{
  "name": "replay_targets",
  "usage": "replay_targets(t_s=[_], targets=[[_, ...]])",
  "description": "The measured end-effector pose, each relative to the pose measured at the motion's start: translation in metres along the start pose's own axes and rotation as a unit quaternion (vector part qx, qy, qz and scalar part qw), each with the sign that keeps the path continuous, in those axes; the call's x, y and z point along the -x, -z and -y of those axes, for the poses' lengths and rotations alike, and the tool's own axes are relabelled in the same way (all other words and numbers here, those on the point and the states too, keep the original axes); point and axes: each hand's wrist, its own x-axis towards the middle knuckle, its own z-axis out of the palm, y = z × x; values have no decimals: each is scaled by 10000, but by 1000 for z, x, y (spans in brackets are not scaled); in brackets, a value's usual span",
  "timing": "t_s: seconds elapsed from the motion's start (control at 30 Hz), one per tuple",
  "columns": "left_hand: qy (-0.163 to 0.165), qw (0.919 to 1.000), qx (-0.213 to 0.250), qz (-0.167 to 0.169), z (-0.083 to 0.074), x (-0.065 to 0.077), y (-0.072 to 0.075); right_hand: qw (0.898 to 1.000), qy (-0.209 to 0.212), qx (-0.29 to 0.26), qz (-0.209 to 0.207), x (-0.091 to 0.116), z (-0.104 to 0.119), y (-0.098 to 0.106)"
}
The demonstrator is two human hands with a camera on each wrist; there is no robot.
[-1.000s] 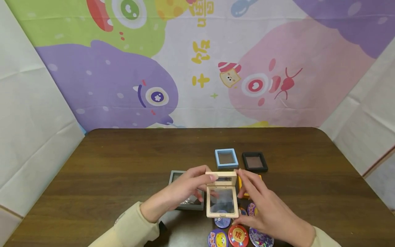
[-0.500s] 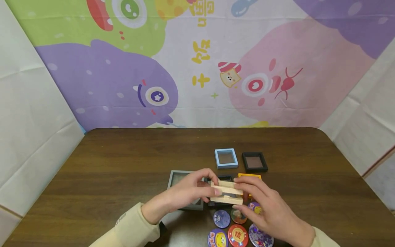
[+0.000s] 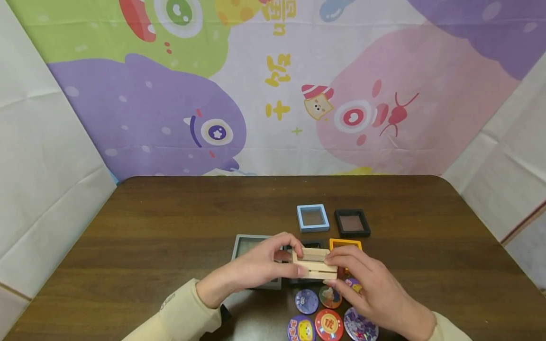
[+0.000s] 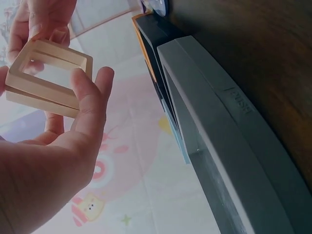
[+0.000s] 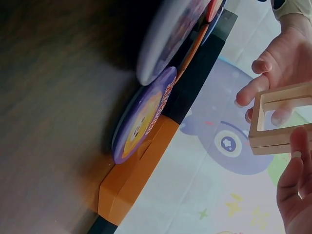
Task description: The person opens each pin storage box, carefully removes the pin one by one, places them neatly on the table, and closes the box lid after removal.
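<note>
A cream-coloured square display frame with a clear window (image 3: 314,266) is held above the table between both hands. Its two hinged halves lie nearly together, a thin gap showing along one edge in the left wrist view. My left hand (image 3: 260,260) grips its left side, thumb on the near edge and fingers behind. At the right side my right hand (image 3: 373,284) pinches it between thumb and fingers. Below it lies a black frame (image 3: 298,282), mostly hidden. A yellow frame (image 3: 344,242) sits partly behind the right hand.
A large grey frame (image 3: 236,246) lies under the left forearm. Farther back are a light blue frame (image 3: 313,229) and a small black frame (image 3: 352,233). Several round badges, including a red one (image 3: 329,325), lie near the front edge.
The cream frame was unfolded, its clear window facing up, a second ago. Its halves have been folded together, and it has tilted and come lower. The other frames have stayed put.
</note>
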Motion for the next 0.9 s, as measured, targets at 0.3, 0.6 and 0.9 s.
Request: replay_targets(t_s=[0.3,0.6,0.9], targets=[[47,10000,-36,70,1,0,-2,9999,-88,104,23,1,-1,1],[-149,9984,-537,-36,4,-2,3,9998,-110,108,128,3,-1,-1],[-804,9676,-2346,-472,9,-5,10,9988,-150,385,253,4,-2,-2]])
